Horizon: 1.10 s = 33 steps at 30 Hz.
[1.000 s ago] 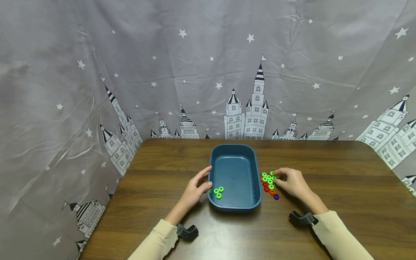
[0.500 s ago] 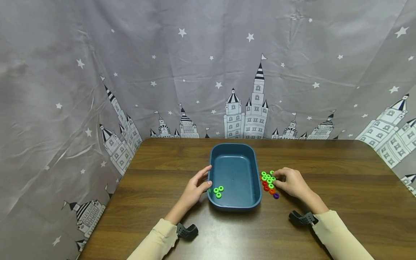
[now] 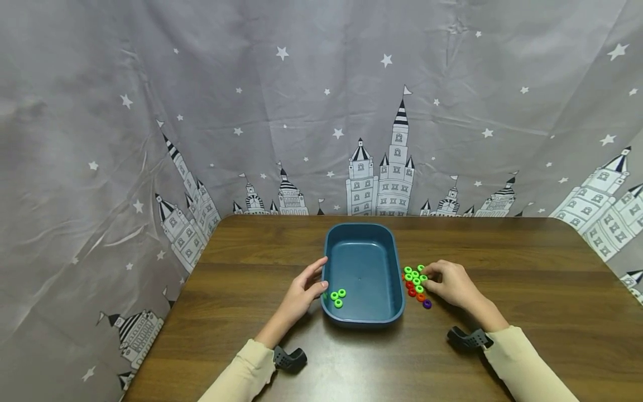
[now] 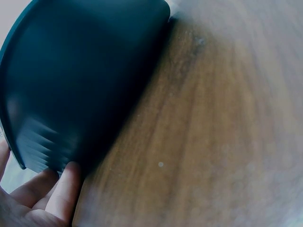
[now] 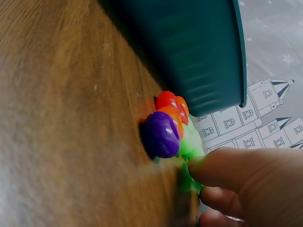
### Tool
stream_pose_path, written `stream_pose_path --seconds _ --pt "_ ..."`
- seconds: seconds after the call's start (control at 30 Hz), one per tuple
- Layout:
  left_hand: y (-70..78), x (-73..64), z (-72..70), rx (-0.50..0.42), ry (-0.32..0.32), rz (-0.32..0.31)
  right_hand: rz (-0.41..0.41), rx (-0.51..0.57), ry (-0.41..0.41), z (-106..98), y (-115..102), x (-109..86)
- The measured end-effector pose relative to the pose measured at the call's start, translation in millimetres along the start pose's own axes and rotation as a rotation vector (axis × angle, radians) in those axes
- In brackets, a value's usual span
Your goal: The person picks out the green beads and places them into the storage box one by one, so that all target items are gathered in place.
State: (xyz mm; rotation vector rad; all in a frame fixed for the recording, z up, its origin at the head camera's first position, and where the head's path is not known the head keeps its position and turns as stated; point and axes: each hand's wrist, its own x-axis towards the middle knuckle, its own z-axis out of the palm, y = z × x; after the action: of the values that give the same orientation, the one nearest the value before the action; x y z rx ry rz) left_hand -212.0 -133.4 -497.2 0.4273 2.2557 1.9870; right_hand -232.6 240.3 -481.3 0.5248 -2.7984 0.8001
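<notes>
A dark blue plastic bin (image 3: 359,321) stands on the table with several small green rings (image 3: 339,304) in its near left corner. My left hand (image 3: 301,290) rests against the bin's left side with relaxed fingers; in the left wrist view its fingertips (image 4: 70,177) touch the outer wall. To the right of the bin lies a cluster of green, red and orange rings, with a purple ring (image 3: 427,304) nearest me. Over the cluster's right edge, my right hand (image 3: 452,282) pinches a green ring (image 3: 423,278) between thumb and index finger. Its other fingers are mostly hidden.
The brown wooden table (image 3: 251,240) reaches back to a grey curtain (image 3: 301,111) printed with castles and stars. Red rings (image 3: 409,285) and an orange ring (image 3: 420,297) lie close to the bin's right wall. Each wrist wears a black camera mount (image 3: 467,338).
Both hands stay almost where they were. The right thumb and index fingertip shift slightly at the green rings. The bin and the rings inside it keep their places.
</notes>
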Motion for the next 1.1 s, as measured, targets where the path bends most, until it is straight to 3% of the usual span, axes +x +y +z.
stream_pose_path --seconds 0.53,1.1 --pt "1.2 -0.6 1.2 0.004 0.013 -0.011 0.007 0.037 -0.002 -9 -4 0.9" --pt "0.3 -0.3 0.6 0.0 0.015 -0.01 -0.046 0.098 0.007 -23 -41 10.7"
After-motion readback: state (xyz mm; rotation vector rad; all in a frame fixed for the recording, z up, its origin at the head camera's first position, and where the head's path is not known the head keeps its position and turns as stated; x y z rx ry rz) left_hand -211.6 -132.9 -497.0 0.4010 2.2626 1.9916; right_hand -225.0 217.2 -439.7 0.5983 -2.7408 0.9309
